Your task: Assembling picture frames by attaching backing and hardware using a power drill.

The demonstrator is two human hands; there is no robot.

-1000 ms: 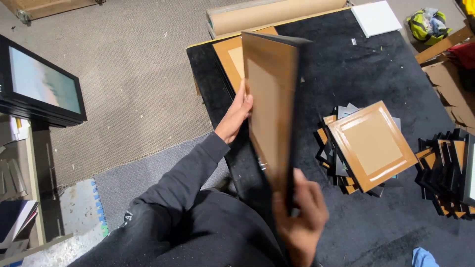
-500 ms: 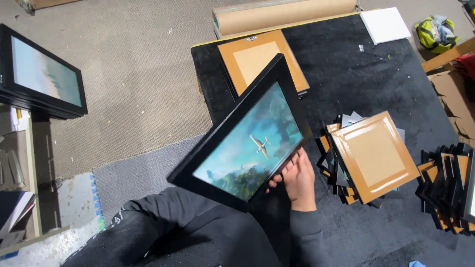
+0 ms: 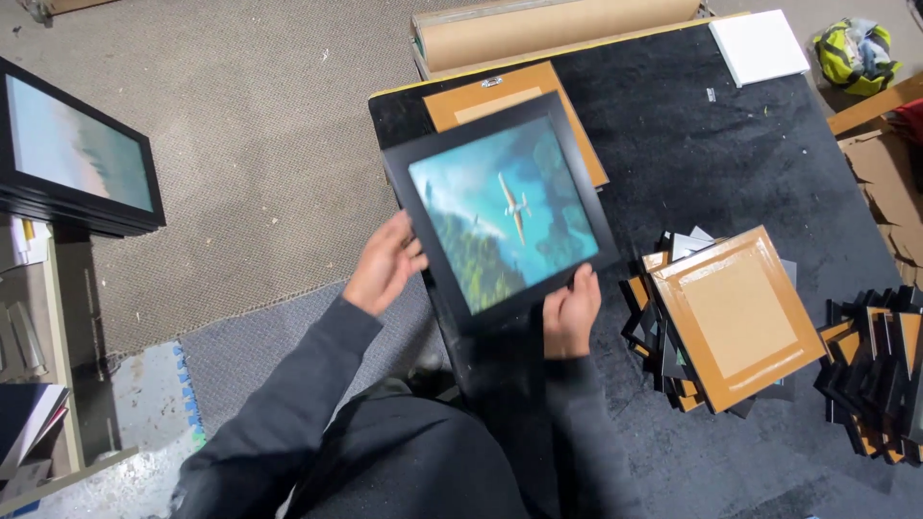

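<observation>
Fingers: both hands grip one black picture frame [image 3: 500, 211]; left hand [image 3: 385, 264] has its fingers curled on the left edge, right hand [image 3: 569, 312] pinches the lower edge, thumb on the front.
Frame: held face up and tilted, just above the near corner of the black desk [image 3: 731, 144]; its glass shows a blue-green aerial print with a small plane.
Under the frame: a brown-backed frame [image 3: 486, 96] lying face down on the desk.
Right of the right hand: a heap of face-down frames [image 3: 731, 317], with a second stack [image 3: 880, 370] further right.
Far left of the left hand: framed pictures stacked [image 3: 77, 154] by the carpet.
Step, I'd judge: inspecting the finished front.
Next move calls for: a steady two-handed hold and a flat, gentle setting down.
</observation>
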